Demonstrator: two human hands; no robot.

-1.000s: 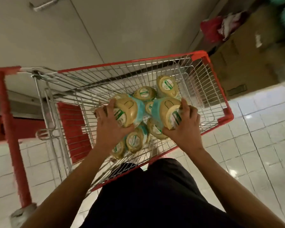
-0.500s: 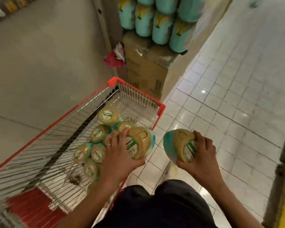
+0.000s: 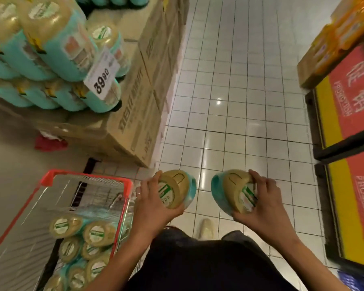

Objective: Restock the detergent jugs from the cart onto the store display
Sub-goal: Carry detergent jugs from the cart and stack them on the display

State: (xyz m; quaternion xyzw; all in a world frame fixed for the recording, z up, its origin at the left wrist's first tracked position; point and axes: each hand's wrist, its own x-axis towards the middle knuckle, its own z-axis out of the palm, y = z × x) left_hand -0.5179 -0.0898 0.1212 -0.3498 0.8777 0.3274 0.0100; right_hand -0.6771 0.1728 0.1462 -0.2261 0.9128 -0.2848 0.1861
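Observation:
My left hand point(image 3: 150, 203) grips one teal detergent jug with a gold top point(image 3: 179, 189), held over the tiled floor just right of the cart. In my right hand point(image 3: 261, 201) is a second, matching jug point(image 3: 227, 191), gripped by its top at the same height. The red wire cart point(image 3: 88, 177) stands at the lower left with several more jugs point(image 3: 86, 238) lying in it. The store display point(image 3: 51, 51) of stacked teal jugs sits at the upper left on cardboard boxes.
A price tag reading 39.90 point(image 3: 102, 77) hangs off the display. Cardboard boxes point(image 3: 143, 97) form its base. White tiled aisle floor point(image 3: 240, 80) runs ahead. A red and yellow promotion stand point(image 3: 345, 106) lines the right side. My shoe point(image 3: 206, 227) shows below the jugs.
Both jugs were lifted out of the cart and carried right, clear of it. My view swung from the cart toward the aisle, and the display is now close at the upper left.

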